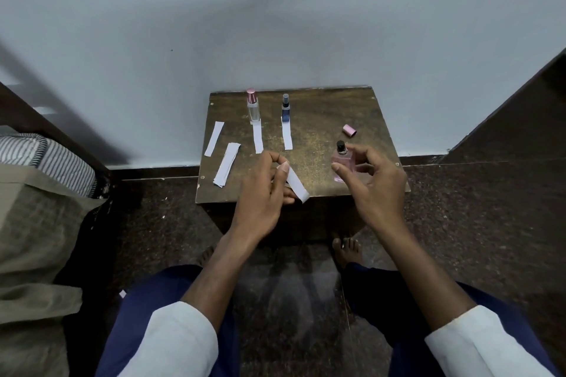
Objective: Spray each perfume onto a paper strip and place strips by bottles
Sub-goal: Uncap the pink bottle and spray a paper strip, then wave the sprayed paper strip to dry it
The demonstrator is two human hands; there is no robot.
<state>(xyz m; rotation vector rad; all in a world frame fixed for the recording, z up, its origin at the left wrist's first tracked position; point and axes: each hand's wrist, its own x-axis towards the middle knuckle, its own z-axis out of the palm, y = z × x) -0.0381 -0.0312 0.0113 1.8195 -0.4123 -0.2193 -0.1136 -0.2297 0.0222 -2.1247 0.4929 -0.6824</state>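
My left hand [266,190] pinches a white paper strip [297,184] over the front edge of the small wooden table [318,131]. My right hand [372,176] is curled around an uncapped pink perfume bottle [343,161] with a black sprayer, at the table's front right. Its pink cap [349,130] lies on its side behind the bottle. At the back stand a clear bottle with a pink cap [253,105] and a blue bottle [285,109], each with a strip [258,138] [287,136] laid in front of it.
Spare strips [214,138] [227,168] lie on the table's left side. A bed with striped bedding [46,159] is at the left, a dark wooden panel [520,113] at the right, a wall right behind the table. My bare foot [347,249] is under the table's front.
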